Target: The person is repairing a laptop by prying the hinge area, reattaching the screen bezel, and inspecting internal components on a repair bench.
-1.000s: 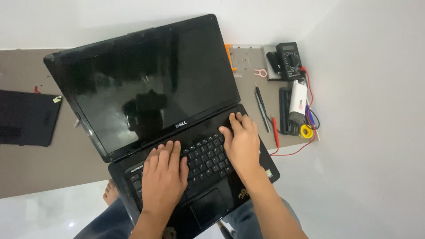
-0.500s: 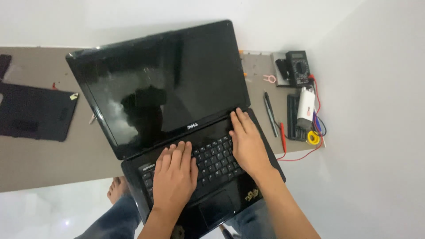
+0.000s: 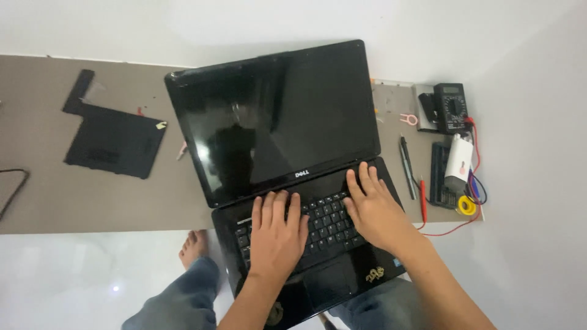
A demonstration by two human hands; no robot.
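Note:
A black laptop (image 3: 287,128) stands open with a dark screen, its base jutting over the front edge of a brown table (image 3: 92,195) and over my lap. My left hand (image 3: 276,235) lies flat on the left half of the keyboard (image 3: 327,220), fingers together and pointing at the screen. My right hand (image 3: 374,208) rests on the right half of the keys, fingers slightly spread near the hinge. Neither hand holds anything. The touchpad (image 3: 327,282) below the hands is uncovered.
A black laptop bottom cover (image 3: 113,137) lies on the table to the left. At the right are a black multimeter (image 3: 451,107) with red leads, a pen-like tool (image 3: 407,165), a bit set (image 3: 439,177), a white tube (image 3: 460,160) and a yellow roll (image 3: 467,205). A cable loop (image 3: 13,190) shows at far left.
The view has swung left, so the laptop and my hands sit further right in the picture and more of the left table shows. Both hands remain on the keyboard.

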